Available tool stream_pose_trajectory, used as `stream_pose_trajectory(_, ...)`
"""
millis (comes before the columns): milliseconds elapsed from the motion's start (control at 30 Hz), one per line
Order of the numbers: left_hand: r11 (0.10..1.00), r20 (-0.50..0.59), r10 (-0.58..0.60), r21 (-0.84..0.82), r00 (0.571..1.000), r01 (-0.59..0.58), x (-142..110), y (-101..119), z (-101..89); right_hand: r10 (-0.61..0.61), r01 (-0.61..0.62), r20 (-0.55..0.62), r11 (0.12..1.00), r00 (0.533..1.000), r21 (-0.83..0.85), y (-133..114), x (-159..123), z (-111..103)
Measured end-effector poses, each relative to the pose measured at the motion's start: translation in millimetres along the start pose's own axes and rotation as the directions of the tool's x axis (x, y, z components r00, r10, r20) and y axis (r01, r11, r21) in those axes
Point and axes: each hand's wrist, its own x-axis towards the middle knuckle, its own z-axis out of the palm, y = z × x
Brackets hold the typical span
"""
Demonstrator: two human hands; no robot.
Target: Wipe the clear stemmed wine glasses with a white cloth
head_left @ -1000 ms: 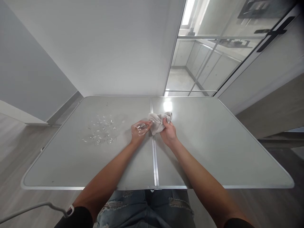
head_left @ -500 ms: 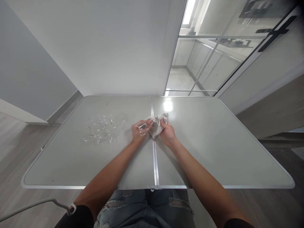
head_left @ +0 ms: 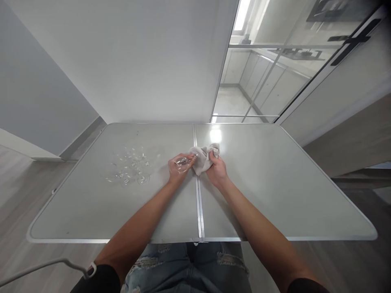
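Observation:
My left hand (head_left: 177,169) is closed around a clear wine glass (head_left: 182,163), its rounded bowl lying over the palm. Toward the right, the glass's other end meets a crumpled pale cloth (head_left: 200,160), which partly hides it. My right hand (head_left: 217,171) grips the cloth, thumb pressed on top and the other fingers mostly behind it. Both hands are close together over the table's middle seam. Left of them, several clear glasses (head_left: 131,167) stand in a tight cluster; their outlines are faint against the surface.
The pale table (head_left: 275,183) has a metal edge strip and a metal centre seam (head_left: 200,211). Behind it rises a white wall (head_left: 137,61), with a glass-paned door (head_left: 259,81) at the right. A white cable (head_left: 45,264) runs at lower left.
The cloth has shifted slightly upward and to the right with my right hand, and more of it is spread between the hands. My left hand moved a little left with the wine glass.

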Motion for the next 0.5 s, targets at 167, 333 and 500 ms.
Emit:
stream_pose_trajectory(167,1.0,-0.026,-0.007,0.018,1.0,0.007,1.2,-2.5,-0.4,0.055,-0.056,-0.024,0.997,0.998,-0.052,0.9,-0.8,0.2)
stream_pose_trajectory(333,1.0,-0.009,-0.019,-0.02,1.0,0.019,1.2,0.0,-0.2,-0.015,0.014,-0.029,0.999,0.999,-0.029,-0.1,-2.2,1.3)
stream_pose_trajectory(500,0.999,0.009,-0.022,-0.023,1.0,0.022,0.0,3.2,0.2,0.054,-0.061,-0.07,0.993,0.996,-0.099,-0.3,-0.8,-0.7)
